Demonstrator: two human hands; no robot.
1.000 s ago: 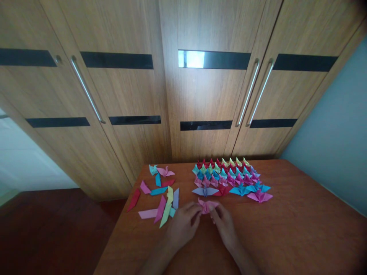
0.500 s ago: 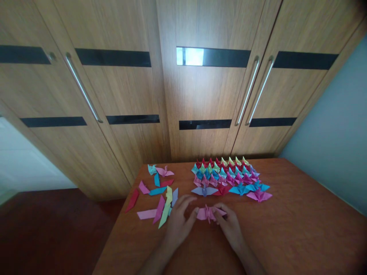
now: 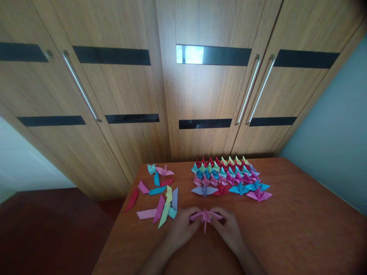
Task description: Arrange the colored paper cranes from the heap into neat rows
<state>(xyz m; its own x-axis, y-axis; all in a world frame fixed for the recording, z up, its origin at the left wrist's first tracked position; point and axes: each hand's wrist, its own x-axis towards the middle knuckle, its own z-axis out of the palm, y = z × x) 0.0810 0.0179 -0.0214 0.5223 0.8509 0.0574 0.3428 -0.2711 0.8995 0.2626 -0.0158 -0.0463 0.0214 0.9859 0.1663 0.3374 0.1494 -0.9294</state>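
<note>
A pink origami crane (image 3: 205,216) is held by its two spread wings above the near part of the table, its narrow point hanging toward me. My left hand (image 3: 183,225) pinches the left wing between thumb and fingers. On the other side, my right hand (image 3: 228,225) grips the right wing in the same way. Just beyond them, a lavender crane (image 3: 204,190) lies with wings open beside a red crane (image 3: 222,190). Blue cranes (image 3: 241,188) and a magenta crane (image 3: 259,195) continue that front line to the right.
Several tight rows of colourful cranes (image 3: 222,171) stand at the table's back. Folded paper pieces (image 3: 157,191) are scattered on the left, with a pale pink crane (image 3: 164,171) behind them. A wooden wardrobe (image 3: 203,91) rises behind the wooden table (image 3: 286,229).
My left hand has moved in and closed on the crane's left wing. The crane has tilted, and its narrow point now hangs lower. A light-blue folded piece at left is more uncovered.
</note>
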